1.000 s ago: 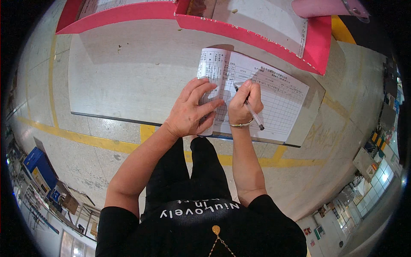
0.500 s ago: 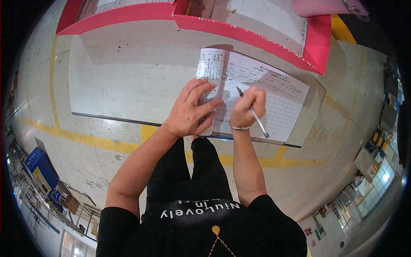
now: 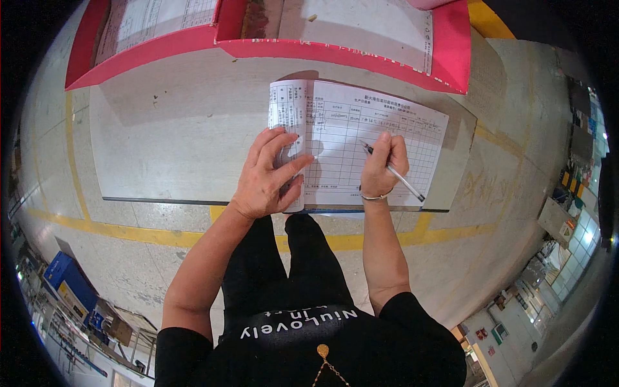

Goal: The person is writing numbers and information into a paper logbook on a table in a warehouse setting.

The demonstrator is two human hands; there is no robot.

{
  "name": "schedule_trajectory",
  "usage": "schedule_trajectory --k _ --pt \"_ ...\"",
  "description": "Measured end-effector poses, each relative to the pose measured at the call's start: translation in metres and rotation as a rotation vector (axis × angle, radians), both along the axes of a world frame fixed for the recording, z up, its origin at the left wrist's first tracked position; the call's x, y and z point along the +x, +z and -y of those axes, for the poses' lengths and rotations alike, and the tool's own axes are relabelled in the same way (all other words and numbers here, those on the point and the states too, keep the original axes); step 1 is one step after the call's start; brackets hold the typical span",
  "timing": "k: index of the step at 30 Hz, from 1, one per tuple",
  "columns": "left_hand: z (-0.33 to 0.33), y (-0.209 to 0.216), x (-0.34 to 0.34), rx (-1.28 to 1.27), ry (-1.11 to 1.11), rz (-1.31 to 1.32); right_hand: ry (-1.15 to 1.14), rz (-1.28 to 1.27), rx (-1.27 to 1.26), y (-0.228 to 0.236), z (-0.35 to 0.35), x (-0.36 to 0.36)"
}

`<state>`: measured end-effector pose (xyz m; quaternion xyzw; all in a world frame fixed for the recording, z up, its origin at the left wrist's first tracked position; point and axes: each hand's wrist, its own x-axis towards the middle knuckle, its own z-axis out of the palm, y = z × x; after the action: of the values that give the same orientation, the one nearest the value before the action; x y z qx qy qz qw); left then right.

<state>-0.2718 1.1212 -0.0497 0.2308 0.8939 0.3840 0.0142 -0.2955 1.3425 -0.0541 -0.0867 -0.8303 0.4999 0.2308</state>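
A form booklet [image 3: 342, 171] with a printed grid and some handwritten entries lies on the pale table. Its left pages curl up into a folded-over part [image 3: 288, 103]. My left hand [image 3: 267, 171] rests on that curled part, fingers spread, the fingertips near the fold. In my right hand [image 3: 385, 161] is a pen [image 3: 407, 184] with a clear barrel and dark tip, pinched between thumb and fingers. The pen's tip points up and left over the middle of the grid; whether it touches the paper I cannot tell.
Along the table's far side stands a red divided tray [image 3: 342, 51] with papers inside. The pale tabletop [image 3: 167, 142] extends to the left of the booklet, its dark near edge [image 3: 161, 200] close to my legs. Yellow lines mark the floor [image 3: 148, 255].
My right hand and the pen have shifted right and slightly down across the form. The view has moved, so table and tray sit further left. My left hand stays on the folded pages.
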Motion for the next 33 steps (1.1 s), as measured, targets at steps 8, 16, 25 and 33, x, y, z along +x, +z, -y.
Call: schedule_trajectory --k 8,16,25,33 --pt "-0.002 0.001 0.000 -0.011 0.010 0.015 0.017 -0.004 0.211 -0.008 -0.004 0.000" --pt "-0.001 0.001 0.000 -0.016 0.008 0.013 0.027 -0.026 0.235 -0.008 -0.001 -0.002" --pt "-0.001 0.001 -0.001 -0.011 0.007 0.005 0.047 -0.009 0.262 -0.011 -0.003 -0.002" --pt "0.000 0.001 0.000 -0.007 0.000 -0.002 0.034 -0.013 0.262 -0.008 -0.001 -0.002"
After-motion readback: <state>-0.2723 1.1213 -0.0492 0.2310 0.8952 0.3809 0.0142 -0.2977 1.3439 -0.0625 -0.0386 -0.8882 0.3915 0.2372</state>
